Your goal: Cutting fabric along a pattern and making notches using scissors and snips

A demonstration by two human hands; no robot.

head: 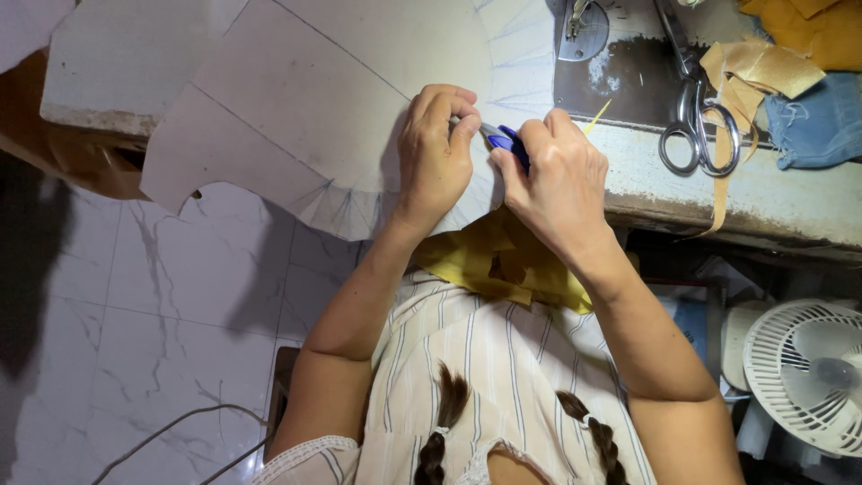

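step: snipping paper pattern (341, 108) edge | left hand (434, 153) fingers pinch paper | right hand (557, 180) fingers clamped on blue snips (505, 139) | next: likely steady paper, careful short cut

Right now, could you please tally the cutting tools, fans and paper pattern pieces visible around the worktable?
Large scissors: 1
Blue-handled snips, in the right hand: 1
White fan: 1
Paper pattern sheet, pinched by the left hand: 1
Total: 4
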